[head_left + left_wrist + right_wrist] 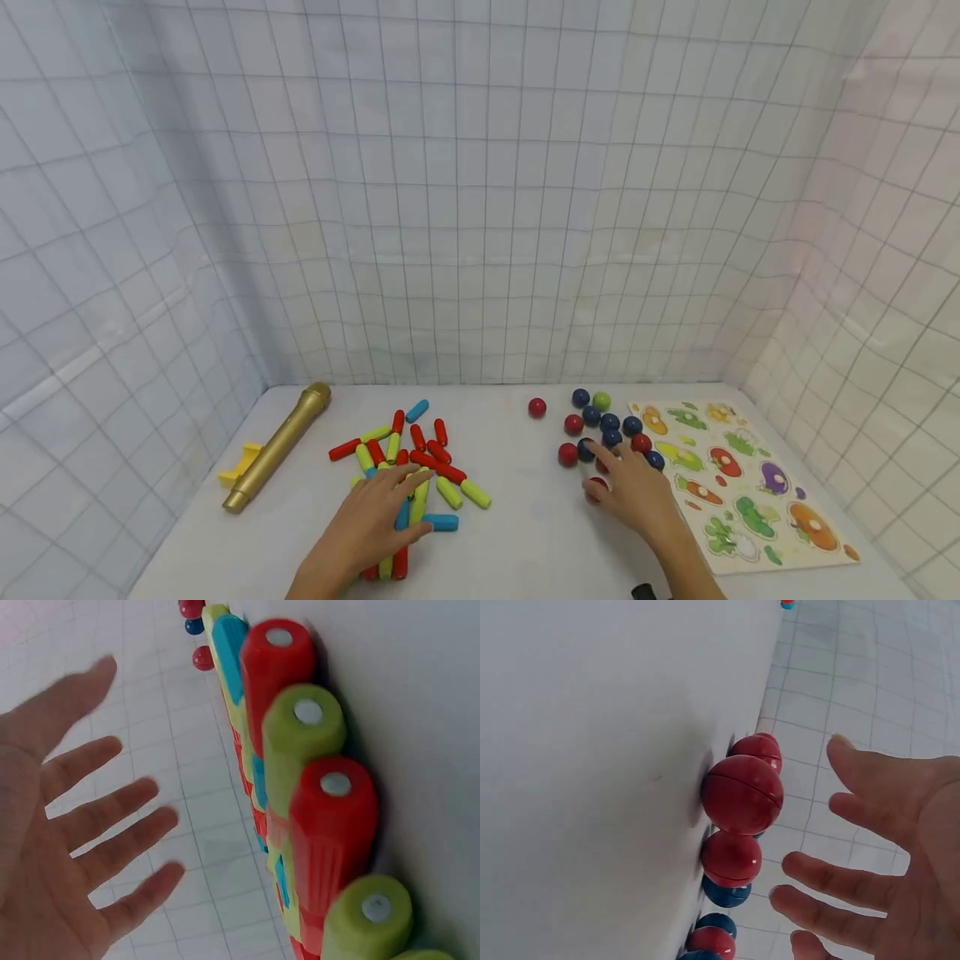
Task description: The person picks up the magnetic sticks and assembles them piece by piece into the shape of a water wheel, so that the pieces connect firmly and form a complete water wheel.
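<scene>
My left hand [375, 521] is spread over a cluster of short rods with round, pale end caps. Among them are a red rod [447, 472], a yellow-green rod [476, 493] and a blue rod [442, 522]. In the left wrist view, that hand's fingers [120, 806] are apart from the rods and hold nothing. Over a group of small balls hovers my right hand [633, 492], fingers spread. A red ball [567, 454], a blue ball [632, 426] and a green ball [602, 401] lie around it. The right wrist view shows a gap between fingers and balls.
On the left lies a gold microphone-shaped stick [281, 442] across a yellow piece [242, 467]. A board with vegetable pictures [738, 500] lies at the right. Gridded white cloth [480, 208] walls in the white table [517, 533] at the back and sides.
</scene>
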{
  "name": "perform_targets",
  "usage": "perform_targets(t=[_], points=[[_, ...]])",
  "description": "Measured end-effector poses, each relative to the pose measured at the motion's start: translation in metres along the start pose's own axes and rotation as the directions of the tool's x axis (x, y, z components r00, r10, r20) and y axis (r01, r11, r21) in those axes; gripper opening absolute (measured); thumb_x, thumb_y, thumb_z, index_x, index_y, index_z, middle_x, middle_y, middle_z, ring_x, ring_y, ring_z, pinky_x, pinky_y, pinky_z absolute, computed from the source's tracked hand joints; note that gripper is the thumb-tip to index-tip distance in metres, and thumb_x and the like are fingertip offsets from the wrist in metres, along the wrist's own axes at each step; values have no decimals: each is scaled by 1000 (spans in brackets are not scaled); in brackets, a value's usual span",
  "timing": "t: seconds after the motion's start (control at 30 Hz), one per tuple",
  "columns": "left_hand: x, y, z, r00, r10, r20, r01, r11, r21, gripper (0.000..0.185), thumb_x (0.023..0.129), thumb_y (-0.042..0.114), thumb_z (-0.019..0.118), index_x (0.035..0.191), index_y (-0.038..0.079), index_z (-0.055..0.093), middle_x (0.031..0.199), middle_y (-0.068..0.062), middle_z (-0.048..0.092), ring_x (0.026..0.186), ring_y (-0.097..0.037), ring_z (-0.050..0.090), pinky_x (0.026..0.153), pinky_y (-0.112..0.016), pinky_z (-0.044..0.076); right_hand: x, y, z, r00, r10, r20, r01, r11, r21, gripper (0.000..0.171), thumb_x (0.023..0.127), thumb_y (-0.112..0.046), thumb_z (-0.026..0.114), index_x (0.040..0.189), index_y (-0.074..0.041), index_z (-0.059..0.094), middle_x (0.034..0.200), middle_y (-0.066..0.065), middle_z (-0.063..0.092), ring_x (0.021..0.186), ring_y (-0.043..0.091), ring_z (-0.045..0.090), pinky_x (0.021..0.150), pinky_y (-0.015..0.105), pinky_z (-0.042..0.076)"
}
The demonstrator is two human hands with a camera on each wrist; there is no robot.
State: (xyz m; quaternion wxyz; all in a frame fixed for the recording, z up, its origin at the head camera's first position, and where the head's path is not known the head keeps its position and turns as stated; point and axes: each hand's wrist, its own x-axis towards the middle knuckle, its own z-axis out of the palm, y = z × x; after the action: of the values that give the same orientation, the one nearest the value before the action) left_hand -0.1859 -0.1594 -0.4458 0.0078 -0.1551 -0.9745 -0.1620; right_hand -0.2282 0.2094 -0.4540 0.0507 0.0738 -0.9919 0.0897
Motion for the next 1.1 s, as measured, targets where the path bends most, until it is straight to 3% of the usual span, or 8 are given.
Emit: perform_targets(t=[0.13, 0.3, 0.4, 0.53, 0.77, 0.97, 1.1], points=[[-1, 5, -5, 996, 15, 83, -6, 994, -109, 48, 78, 39, 79, 121, 21, 65, 104, 1, 68, 95, -18, 60, 81, -47, 55, 5, 5, 6, 991, 35, 128, -44, 996, 72, 42, 79, -35, 79, 118, -24, 67, 105, 4, 68, 83, 18, 58, 70, 41, 52], [-1, 12, -7, 987, -2, 163, 25, 990, -142, 36, 80, 31, 79, 112, 21, 67, 87, 6, 63, 78, -10, 53, 66, -30, 51, 7, 3, 13, 981, 2, 196, -27, 992, 126, 34, 75, -24, 82, 107, -24, 71, 93, -3, 67, 79, 15, 53, 71, 36, 49], [4, 19, -2, 986, -32, 165, 49, 994, -96, 34, 80, 26, 79, 111, 21, 67, 83, 6, 62, 76, -11, 53, 66, -30, 51, 4, -3, 13, 980, -24, 195, -3, 990, 138, 32, 75, -21, 82, 105, -24, 71, 94, -3, 67, 80, 16, 53, 73, 37, 50], [13, 29, 10, 989, -71, 134, 69, 997, 19, 33, 77, 24, 82, 107, 19, 70, 89, 1, 64, 83, -17, 57, 74, -40, 55, -1, -13, 11, 974, -64, 217, 25, 984, 179, 30, 76, -17, 81, 104, -22, 71, 92, -1, 65, 81, 16, 53, 75, 37, 51], [22, 36, 27, 990, -92, 103, 72, 981, 180, 38, 75, 27, 83, 109, 14, 71, 103, -5, 68, 95, -24, 63, 85, -46, 55, -10, -32, 6, 925, -205, 320, 87, 934, 346, 28, 78, -4, 76, 103, -16, 71, 92, 0, 60, 88, 18, 52, 83, 42, 52], [20, 39, 24, 992, -82, 100, 62, 980, 189, 31, 78, 24, 81, 105, 14, 71, 88, 0, 67, 82, -18, 60, 80, -40, 56, -13, -46, 10, 893, -303, 334, 160, 905, 393, 23, 78, -13, 79, 99, -19, 72, 93, -5, 57, 87, 15, 51, 77, 34, 51], [12, 50, 19, 991, -17, 130, -3, 988, 153, 25, 79, 24, 80, 101, 15, 72, 82, 4, 68, 72, -12, 57, 75, -35, 56, -18, -55, 14, 883, -337, 328, 199, 900, 389, 18, 81, -13, 77, 95, -23, 72, 93, -6, 54, 84, 13, 50, 74, 28, 48]])
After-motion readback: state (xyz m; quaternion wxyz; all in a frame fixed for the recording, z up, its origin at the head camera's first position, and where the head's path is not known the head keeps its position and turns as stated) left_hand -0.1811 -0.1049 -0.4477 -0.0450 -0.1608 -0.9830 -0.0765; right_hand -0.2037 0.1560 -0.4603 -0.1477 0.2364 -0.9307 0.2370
